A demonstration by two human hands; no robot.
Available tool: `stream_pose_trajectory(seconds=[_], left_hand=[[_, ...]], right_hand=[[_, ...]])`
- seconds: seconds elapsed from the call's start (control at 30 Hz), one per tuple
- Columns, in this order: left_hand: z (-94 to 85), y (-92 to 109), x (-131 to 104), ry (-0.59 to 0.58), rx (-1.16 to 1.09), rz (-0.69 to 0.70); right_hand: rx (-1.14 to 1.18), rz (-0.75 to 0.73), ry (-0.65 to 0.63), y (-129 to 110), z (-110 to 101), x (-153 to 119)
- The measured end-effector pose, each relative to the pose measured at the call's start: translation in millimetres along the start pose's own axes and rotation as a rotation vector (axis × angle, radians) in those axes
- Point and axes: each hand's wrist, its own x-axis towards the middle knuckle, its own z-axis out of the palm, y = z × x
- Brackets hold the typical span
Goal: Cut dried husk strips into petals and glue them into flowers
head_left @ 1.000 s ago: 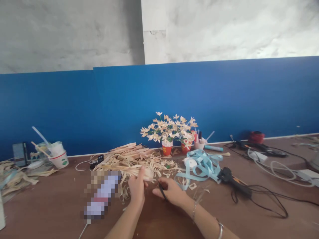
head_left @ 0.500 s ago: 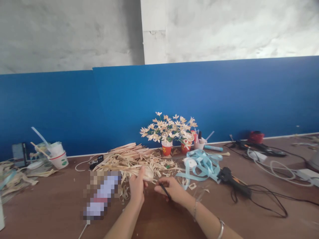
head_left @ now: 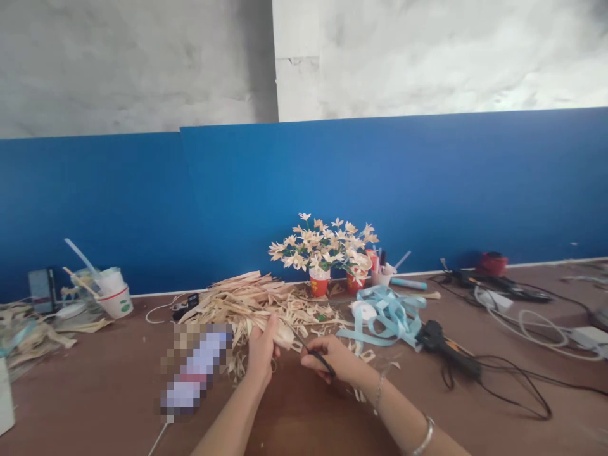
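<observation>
Between the thumb and fingers of my left hand (head_left: 263, 349) is a pale piece of dried husk (head_left: 285, 335), its end sticking out to the right. My right hand (head_left: 330, 358) is closed on black-handled scissors (head_left: 320, 360), whose blades point up and left toward the husk's edge. Whether the blades touch the husk is too small to tell. Behind my hands spreads a heap of dried husk strips (head_left: 247, 297). Beyond it stand cream flowers (head_left: 323, 244) in red paper cups (head_left: 319, 283).
A blurred phone-like object (head_left: 197, 373) lies left of my hands. Tangled light blue ribbon (head_left: 392, 313) and a black glue gun (head_left: 446, 351) with its cord lie to the right. A white cup (head_left: 116, 303) stands far left; a blue partition (head_left: 228, 209) borders the table's back.
My right hand has turned and shifted slightly right, so the scissors' blades now show by the husk. The left hand keeps its hold on the husk. The whole view has shifted a little.
</observation>
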Motion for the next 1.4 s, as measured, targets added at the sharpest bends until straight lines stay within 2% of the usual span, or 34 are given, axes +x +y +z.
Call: stream_pose_trajectory(seconds=[0.23,0.53,0.83,1.1,1.4], left_hand=[[0.8,1,-1,-0.009,-0.026,0.005],[2.2,1,-1,0.007,-0.055,-0.011],[0.6,-6,1,-0.018,-0.031,-0.042],[-0.5,-7,5,-0.069,-0.048,-0.034],[-3.2,-10,9,-0.097,0.009,-0.053]], right_hand=[[-0.019,0.006,-0.033,-4,-3,-2],[0.073,0.025,-0.072,11,-2,4],[0.081,0.002,-0.081,13,-3,5],[0.03,-0.024,-0.104,5,-9,0],[-0.087,0.019,-0.112,-4,-12,-4]])
